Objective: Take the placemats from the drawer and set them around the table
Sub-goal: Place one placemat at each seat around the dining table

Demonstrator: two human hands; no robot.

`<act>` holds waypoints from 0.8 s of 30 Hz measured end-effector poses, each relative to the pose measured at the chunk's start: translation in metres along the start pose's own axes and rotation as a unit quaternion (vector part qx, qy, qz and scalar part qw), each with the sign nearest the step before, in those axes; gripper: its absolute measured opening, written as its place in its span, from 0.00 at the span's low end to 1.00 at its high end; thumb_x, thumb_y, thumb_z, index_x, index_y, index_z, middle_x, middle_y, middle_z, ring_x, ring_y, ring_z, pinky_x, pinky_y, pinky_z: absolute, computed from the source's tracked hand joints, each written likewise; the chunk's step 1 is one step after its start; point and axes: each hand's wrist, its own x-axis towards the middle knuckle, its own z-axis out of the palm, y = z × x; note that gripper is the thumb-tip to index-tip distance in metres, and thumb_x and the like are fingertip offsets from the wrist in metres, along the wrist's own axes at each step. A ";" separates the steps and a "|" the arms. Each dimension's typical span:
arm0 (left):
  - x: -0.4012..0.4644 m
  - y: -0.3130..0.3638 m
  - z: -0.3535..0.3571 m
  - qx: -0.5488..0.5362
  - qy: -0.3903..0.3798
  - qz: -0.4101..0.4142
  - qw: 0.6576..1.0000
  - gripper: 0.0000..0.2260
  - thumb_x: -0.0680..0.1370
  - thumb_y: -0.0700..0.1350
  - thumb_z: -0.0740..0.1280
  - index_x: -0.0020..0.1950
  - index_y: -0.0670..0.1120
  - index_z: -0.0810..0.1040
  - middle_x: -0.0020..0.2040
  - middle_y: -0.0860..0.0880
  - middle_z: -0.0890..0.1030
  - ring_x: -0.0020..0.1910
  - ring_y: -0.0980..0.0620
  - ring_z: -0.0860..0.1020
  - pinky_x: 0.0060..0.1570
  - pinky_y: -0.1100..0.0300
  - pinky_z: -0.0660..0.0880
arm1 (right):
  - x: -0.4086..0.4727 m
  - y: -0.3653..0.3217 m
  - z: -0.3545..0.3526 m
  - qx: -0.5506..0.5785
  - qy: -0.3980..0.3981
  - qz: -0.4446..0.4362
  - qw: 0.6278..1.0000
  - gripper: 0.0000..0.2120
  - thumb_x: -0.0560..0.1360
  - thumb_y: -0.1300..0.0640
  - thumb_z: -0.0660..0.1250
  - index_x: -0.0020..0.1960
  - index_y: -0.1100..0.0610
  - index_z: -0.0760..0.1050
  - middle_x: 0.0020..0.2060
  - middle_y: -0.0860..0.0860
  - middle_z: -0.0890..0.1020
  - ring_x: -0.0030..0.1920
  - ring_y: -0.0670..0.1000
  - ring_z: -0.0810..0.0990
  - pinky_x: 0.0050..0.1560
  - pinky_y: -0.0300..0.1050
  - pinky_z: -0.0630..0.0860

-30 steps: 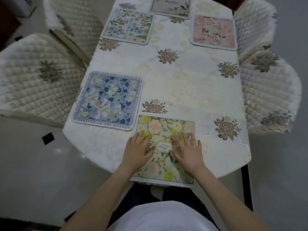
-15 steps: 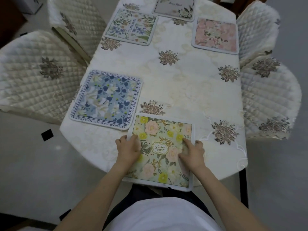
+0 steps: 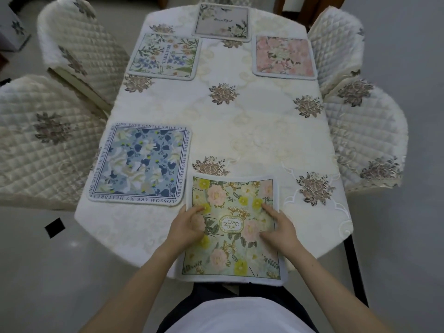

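Cream embroidered cloth covers a dining table (image 3: 252, 131), seen from above by someone standing at its near end. Nearest the person lies a green placemat (image 3: 234, 227) printed with pink and yellow flowers and an oval label reading "GARDEN"; its near edge hangs just past the table's end. The left hand (image 3: 187, 227) and right hand (image 3: 280, 228) each hold one side of it, fingers curled on top. Beyond lie a blue floral placemat (image 3: 141, 164) at left, a white botanical placemat (image 3: 164, 56), a grey placemat (image 3: 222, 21) at the far end, and a pink placemat (image 3: 284, 57) at right. Quilted chairs (image 3: 367, 140) flank both sides.
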 end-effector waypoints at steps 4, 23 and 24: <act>0.014 0.013 0.004 0.001 -0.017 0.028 0.999 0.29 0.65 0.35 0.72 0.65 0.53 0.75 0.62 0.48 0.71 0.63 0.48 0.72 0.58 0.61 0.72 | -0.001 -0.006 -0.008 0.005 0.045 -0.007 0.999 0.38 0.66 0.71 0.69 0.72 0.49 0.67 0.58 0.48 0.72 0.56 0.44 0.71 0.42 0.17 0.65; 0.208 0.219 0.109 -0.040 0.063 0.068 0.995 0.30 0.68 0.37 0.74 0.69 0.49 0.71 0.59 0.52 0.71 0.55 0.57 0.68 0.45 0.73 0.64 | 0.205 0.012 -0.222 0.067 0.184 -0.030 0.980 0.32 0.66 0.69 0.71 0.68 0.53 0.70 0.60 0.53 0.77 0.53 0.58 0.80 0.47 0.50 0.79; 0.219 0.221 0.118 -0.049 0.071 0.063 0.994 0.30 0.68 0.36 0.74 0.68 0.49 0.71 0.59 0.52 0.72 0.55 0.57 0.69 0.45 0.72 0.64 | 0.221 0.018 -0.226 0.068 0.188 -0.031 0.979 0.32 0.66 0.69 0.72 0.68 0.54 0.70 0.61 0.53 0.77 0.54 0.57 0.80 0.51 0.52 0.80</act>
